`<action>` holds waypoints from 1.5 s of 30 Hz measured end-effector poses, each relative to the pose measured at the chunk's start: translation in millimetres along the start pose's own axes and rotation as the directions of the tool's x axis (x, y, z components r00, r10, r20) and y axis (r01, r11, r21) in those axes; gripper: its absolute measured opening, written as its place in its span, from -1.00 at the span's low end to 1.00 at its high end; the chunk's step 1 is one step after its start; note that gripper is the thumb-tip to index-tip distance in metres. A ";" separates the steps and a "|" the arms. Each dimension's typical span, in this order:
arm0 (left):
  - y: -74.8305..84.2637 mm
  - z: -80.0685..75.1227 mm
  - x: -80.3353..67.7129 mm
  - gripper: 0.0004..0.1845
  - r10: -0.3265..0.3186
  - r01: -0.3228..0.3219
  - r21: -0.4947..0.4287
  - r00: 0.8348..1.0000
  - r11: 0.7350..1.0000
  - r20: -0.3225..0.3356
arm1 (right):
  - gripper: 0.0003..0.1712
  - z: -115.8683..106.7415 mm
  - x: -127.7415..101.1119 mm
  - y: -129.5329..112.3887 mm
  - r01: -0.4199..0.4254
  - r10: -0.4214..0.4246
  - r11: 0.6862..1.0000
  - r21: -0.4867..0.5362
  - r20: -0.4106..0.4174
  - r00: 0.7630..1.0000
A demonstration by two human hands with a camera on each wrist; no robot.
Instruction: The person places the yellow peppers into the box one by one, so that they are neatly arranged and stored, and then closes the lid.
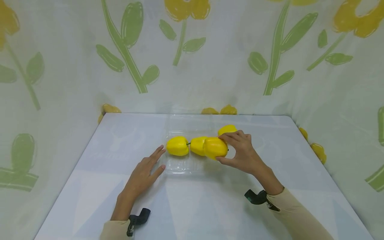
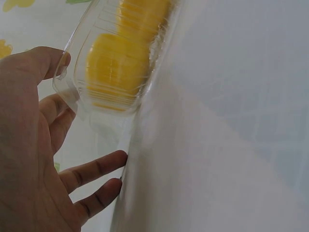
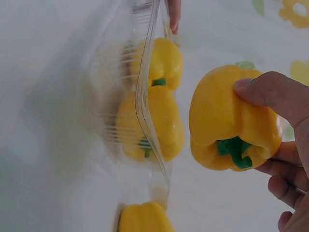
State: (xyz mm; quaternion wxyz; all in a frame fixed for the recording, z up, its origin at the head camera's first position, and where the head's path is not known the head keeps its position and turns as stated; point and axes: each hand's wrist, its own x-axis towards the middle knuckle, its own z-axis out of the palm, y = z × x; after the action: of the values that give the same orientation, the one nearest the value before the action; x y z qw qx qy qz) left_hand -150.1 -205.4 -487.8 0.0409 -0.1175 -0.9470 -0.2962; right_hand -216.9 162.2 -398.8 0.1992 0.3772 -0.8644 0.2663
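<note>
A clear plastic container (image 1: 180,171) lies on the table with two yellow bell peppers (image 1: 177,146) inside, one beside the other. My right hand (image 1: 241,151) grips another yellow bell pepper (image 3: 234,118) between thumb and fingers, above the container's right part; its green stem shows in the right wrist view. Another yellow bell pepper (image 1: 227,129) sits behind that hand, partly covered by it, outside the container's right end. At the container's left end, my left hand (image 1: 144,176) touches the rim (image 2: 60,82), its fingers mostly straight and spread.
The white table (image 1: 99,186) has pale blue triangle shapes on it. A curtain (image 1: 216,66) with printed yellow flowers and green leaves hangs behind and at both sides. A black wrist mount (image 1: 139,218) sits on the left wrist, another wrist mount (image 1: 256,197) on the right.
</note>
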 end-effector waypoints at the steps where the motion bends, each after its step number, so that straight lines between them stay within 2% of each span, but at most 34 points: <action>1: 0.1 -0.2 -0.1 -0.29 0.000 0.000 0.002 1.000 1.000 -0.001 | -0.22 1.1 0.6 -1.1 -0.003 0.003 1.000 -0.003 0.005 1.000; 6: 0.3 -1.0 -0.6 -0.29 -0.003 0.003 0.007 1.000 1.000 -0.003 | -0.22 6.9 3.8 -6.6 -0.013 0.013 1.000 -0.010 0.024 1.000; 13: -1.9 -0.7 -0.9 -0.29 -0.007 0.007 0.006 1.000 1.000 -0.003 | -0.23 15.4 8.9 -12.3 0.006 -0.007 1.000 0.031 0.031 1.000; 24: -3.9 0.5 -0.3 -0.31 0.011 -0.011 -0.008 1.000 1.000 -0.011 | -0.22 31.9 22.5 -21.8 0.035 -0.036 0.999 0.029 0.037 0.999; 36: -2.8 2.4 0.0 -0.31 0.004 -0.004 -0.006 1.000 1.000 -0.014 | -0.24 48.2 30.6 -31.1 0.017 -0.019 0.999 0.035 0.085 0.996; 45: -4.9 1.8 0.8 -0.30 0.006 -0.007 -0.006 1.000 1.000 -0.018 | -0.26 59.6 34.2 -36.5 0.032 -0.038 0.996 0.078 0.086 0.996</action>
State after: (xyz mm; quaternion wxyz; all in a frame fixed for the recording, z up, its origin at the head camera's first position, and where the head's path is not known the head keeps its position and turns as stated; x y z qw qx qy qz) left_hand -152.2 -208.1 -491.9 0.0501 -0.1180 -0.9453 -0.2999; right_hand -219.5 86.2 -415.3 0.1514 0.4108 -0.8547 0.2790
